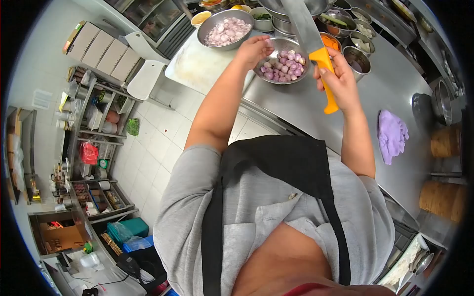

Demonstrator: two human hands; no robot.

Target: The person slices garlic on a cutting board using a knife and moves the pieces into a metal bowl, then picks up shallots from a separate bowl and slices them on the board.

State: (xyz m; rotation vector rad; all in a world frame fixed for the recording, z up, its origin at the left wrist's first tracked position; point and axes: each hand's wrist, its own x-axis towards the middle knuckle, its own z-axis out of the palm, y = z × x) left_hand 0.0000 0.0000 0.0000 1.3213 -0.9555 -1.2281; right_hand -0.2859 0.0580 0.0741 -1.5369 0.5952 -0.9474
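Note:
My right hand point(340, 81) is wrapped round the yellow handle of a knife point(303, 27), its broad blade pointing up and away from me. Just left of the knife, a metal bowl point(269, 80) holds peeled whole shallots point(284, 66), purple and white. My left hand point(253, 52) is over that bowl's left rim, fingers curled together; a small pinkish bit shows at the fingertips, too small to name surely. Behind my left hand, a larger metal bowl point(201, 37) of sliced shallots point(228, 31) rests on a white cutting board point(190, 64).
Several metal containers point(363, 64) with ingredients crowd the back of the steel counter point(365, 118). One container has orange pieces point(330, 42). A purple cloth point(392, 135) lies on the right. Shelving point(98, 113) with goods stands across the tiled floor on the left.

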